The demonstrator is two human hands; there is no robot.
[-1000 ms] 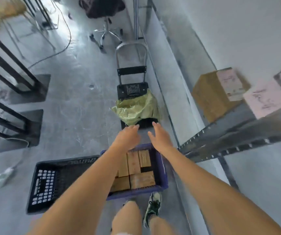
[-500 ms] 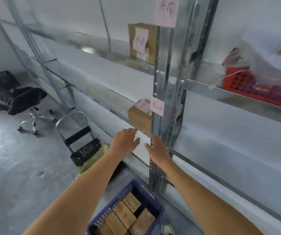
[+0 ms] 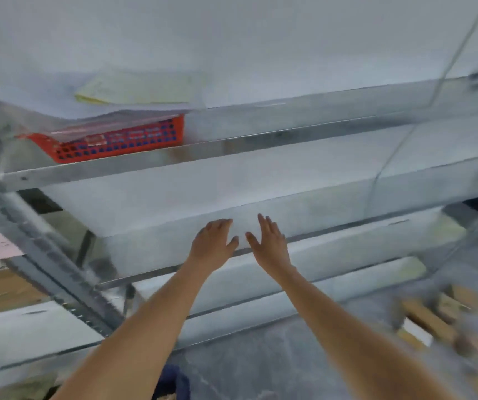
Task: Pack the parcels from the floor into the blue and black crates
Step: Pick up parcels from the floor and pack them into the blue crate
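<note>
Both your hands are stretched out before you, empty, fingers straight and spread: the left hand (image 3: 213, 243) and right hand (image 3: 269, 243) sit close side by side, thumbs nearly meeting, in front of the grey metal shelving rack (image 3: 232, 148). Brown cardboard parcels (image 3: 434, 316) lie blurred on the grey floor (image 3: 275, 356) to your lower right. An orange perforated plastic basket (image 3: 119, 142) holding paper-like sheets stands on the upper shelf, left.
</note>
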